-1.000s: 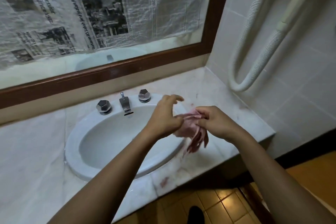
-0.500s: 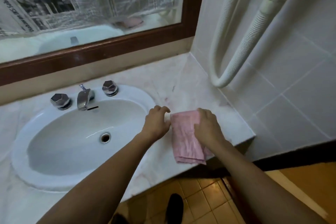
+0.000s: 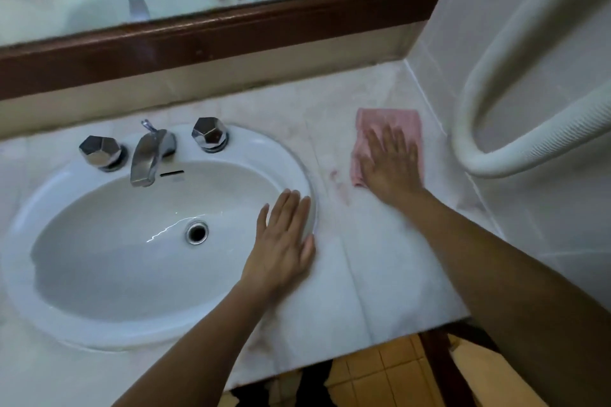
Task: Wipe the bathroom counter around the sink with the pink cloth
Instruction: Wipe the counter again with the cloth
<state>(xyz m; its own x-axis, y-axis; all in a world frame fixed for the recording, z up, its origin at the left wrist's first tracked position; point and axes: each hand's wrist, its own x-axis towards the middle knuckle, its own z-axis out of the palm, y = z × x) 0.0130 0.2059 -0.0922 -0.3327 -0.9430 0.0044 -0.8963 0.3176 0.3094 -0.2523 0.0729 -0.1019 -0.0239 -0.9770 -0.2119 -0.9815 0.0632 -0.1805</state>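
The pink cloth lies flat on the pale marble counter, to the right of the white oval sink and close to the tiled side wall. My right hand presses flat on the cloth with fingers spread, covering its near half. My left hand rests palm-down on the sink's right rim, fingers apart, holding nothing. A pinkish stain marks the counter just left of the cloth.
A chrome faucet with two faceted knobs stands at the sink's back. A wood-framed mirror runs behind. A white ribbed hose loops off the right wall over the counter's edge. Orange floor tiles show below.
My right hand has slid the cloth away from the front edge toward the back right of the counter. My left hand let go of the cloth and settled on the sink rim.
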